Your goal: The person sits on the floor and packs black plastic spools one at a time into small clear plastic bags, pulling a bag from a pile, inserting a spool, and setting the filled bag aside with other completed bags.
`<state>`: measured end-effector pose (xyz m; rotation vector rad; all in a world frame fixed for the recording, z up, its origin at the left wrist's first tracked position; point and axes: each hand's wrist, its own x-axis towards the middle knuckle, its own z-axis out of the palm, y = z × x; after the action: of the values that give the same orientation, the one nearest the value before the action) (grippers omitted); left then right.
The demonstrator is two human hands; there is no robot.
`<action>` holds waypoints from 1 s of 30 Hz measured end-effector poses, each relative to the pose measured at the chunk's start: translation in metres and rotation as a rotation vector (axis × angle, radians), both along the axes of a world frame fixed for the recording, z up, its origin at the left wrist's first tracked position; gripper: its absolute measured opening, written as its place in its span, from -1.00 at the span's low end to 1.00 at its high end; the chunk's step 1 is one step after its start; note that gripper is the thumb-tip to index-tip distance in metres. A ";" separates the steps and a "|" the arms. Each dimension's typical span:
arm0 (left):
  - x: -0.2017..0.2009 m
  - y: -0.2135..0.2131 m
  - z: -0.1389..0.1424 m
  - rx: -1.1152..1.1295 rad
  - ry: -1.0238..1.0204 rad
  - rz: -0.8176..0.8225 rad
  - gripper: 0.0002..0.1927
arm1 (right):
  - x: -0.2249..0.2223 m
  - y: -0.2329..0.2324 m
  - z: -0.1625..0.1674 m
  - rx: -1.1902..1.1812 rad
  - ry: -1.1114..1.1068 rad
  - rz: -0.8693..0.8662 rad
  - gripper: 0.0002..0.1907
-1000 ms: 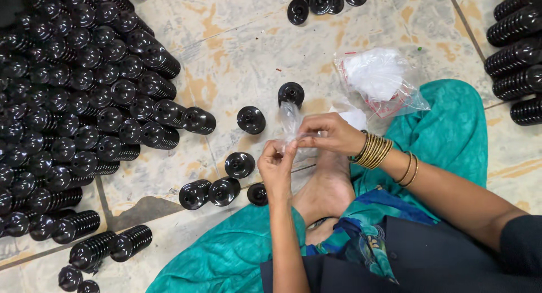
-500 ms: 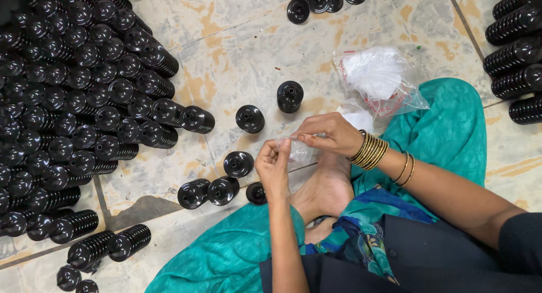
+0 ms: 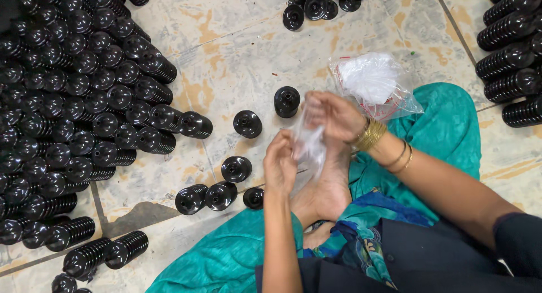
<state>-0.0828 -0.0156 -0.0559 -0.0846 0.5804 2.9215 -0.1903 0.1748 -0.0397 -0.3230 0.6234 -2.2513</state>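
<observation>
I sit on the floor and hold a small clear plastic bag [image 3: 309,141] between both hands, above my bare foot [image 3: 324,191]. My left hand [image 3: 279,164] pinches the bag's lower left edge. My right hand [image 3: 333,113], with gold bangles at the wrist, grips the bag's top. Just beyond my hands, black ribbed plastic stacks stand on the tiles: one [image 3: 287,100] near my right hand, another [image 3: 247,123] to its left, a third [image 3: 236,169] beside my left hand.
A large heap of black ribbed stacks [image 3: 73,118] fills the left side. More lie at the right edge [image 3: 511,56] and at the top [image 3: 316,5]. A clear bag of white bags [image 3: 372,84] rests by my teal-clad knee [image 3: 446,129].
My right hand has lifted, drawing the clear bag upright between my hands. The view has tilted slightly; the black stacks have not moved.
</observation>
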 end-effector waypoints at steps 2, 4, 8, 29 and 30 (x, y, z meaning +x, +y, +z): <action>-0.019 0.001 -0.011 -0.226 -0.037 0.118 -0.91 | -0.019 -0.003 0.002 0.383 0.179 -0.197 -0.90; -0.041 0.003 -0.023 -0.407 -0.112 0.254 -0.92 | -0.038 -0.013 0.001 0.628 0.509 -0.298 -0.91; -0.073 0.014 -0.053 -0.575 -0.314 0.525 -0.94 | -0.048 -0.033 -0.013 1.107 0.831 -0.491 -0.83; -0.086 0.020 -0.088 -0.592 -0.547 0.493 -0.92 | -0.073 -0.038 -0.056 1.203 1.147 -0.178 -0.82; -0.077 0.019 -0.080 -0.555 -0.489 0.512 -0.92 | -0.067 -0.037 -0.050 1.131 1.030 -0.138 -0.83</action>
<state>-0.1602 0.0030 -0.1354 -1.1196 1.4099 2.8885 -0.2578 0.1378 -0.0900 -0.8283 2.3091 -1.3473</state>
